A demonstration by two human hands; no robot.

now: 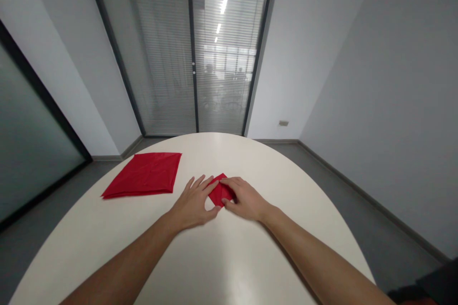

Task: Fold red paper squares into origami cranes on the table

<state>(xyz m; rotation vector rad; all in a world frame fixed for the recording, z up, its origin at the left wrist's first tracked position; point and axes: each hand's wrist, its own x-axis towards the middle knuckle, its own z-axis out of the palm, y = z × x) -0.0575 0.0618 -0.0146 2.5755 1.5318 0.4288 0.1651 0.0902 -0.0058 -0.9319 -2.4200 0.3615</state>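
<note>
A small red folded sheet (218,195) lies on the white table between my two hands, turned with a corner toward the far side; whether it is paper or cloth I cannot tell. Flat and with fingers spread, my left hand (195,205) touches its left edge with forefinger and thumb tips. My right hand (245,198) curls over its right side, thumb near the front corner and fingertips at the upper middle. Part of the sheet is hidden under these fingers. To the left rests a larger red sheet stack (145,174), creased and layered, apart from both hands.
The round white table (214,257) has a curved far edge close beyond the sheets. Behind it stand a glass partition with blinds (161,81) and a grey wall (375,105). A dark object (436,281) shows at the lower right corner.
</note>
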